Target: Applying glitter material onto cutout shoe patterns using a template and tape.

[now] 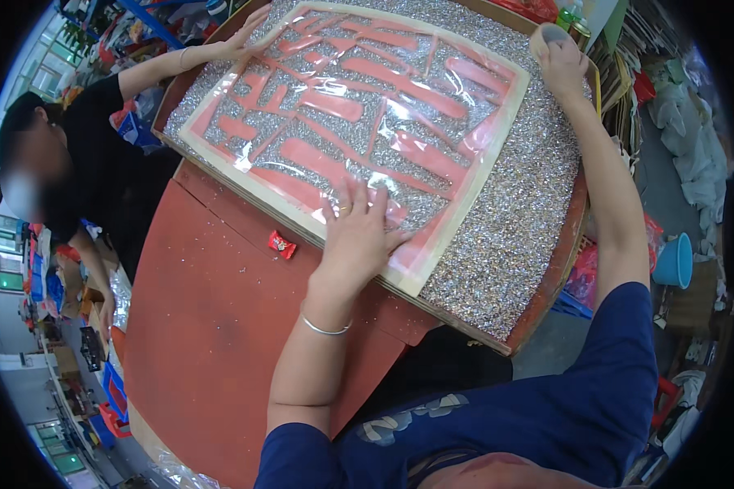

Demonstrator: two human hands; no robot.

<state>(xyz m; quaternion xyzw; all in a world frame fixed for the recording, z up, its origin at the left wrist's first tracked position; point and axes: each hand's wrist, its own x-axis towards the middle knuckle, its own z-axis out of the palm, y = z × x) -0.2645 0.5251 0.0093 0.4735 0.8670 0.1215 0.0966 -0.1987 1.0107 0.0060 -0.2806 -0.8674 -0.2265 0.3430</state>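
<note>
A large rectangular stencil sheet point(332, 103), clear with pink shapes and a pale border, lies over a bed of glittering silver pieces point(506, 220) in a wooden tray point(538, 301). My left hand point(359, 232) rests on its near edge, fingers spread and holding nothing. At the far right of the tray, my right hand point(564, 69) is closed round a small beige cylinder point(538, 45) with a grey round end. Whether that is a cup or a roll, I cannot tell. Its fingers partly cover the cylinder.
Below the tray spreads a red-brown tabletop point(220, 326), with a small red wrapped packet point(282, 244) on it. At left, another person's hand point(240, 45) touches the sheet's far left side. A blue bucket point(674, 262) stands at the right; stacked boards point(620, 90) lie behind my right arm.
</note>
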